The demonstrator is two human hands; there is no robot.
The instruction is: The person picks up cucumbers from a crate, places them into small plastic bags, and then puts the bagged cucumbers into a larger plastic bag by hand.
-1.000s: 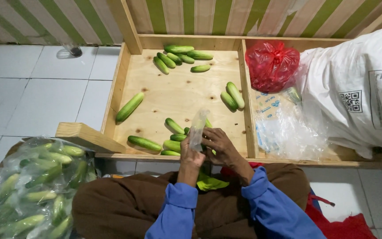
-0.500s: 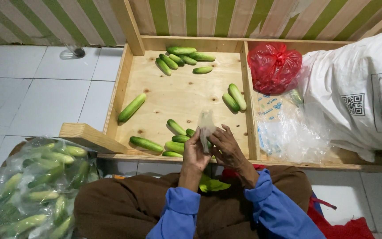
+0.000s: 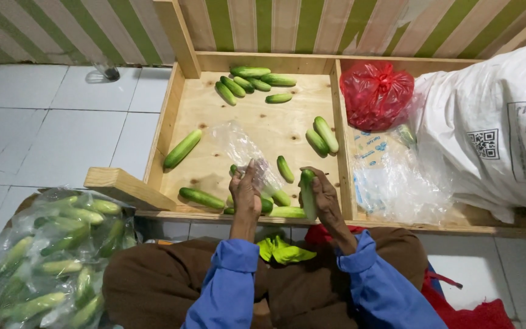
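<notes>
Your left hand pinches the clear plastic bag open over the wooden tray while your right hand closes around a cucumber; the limp bag mouth could collapse, blocking entry.

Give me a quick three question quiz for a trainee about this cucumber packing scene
1. What does the right hand hold?
2. True or false: the left hand grips a clear plastic bag.
3. The red bag sits in which part of the wooden tray: A, the left compartment; B, the right compartment?

Key
1. A cucumber, held upright.
2. True.
3. B.
</notes>
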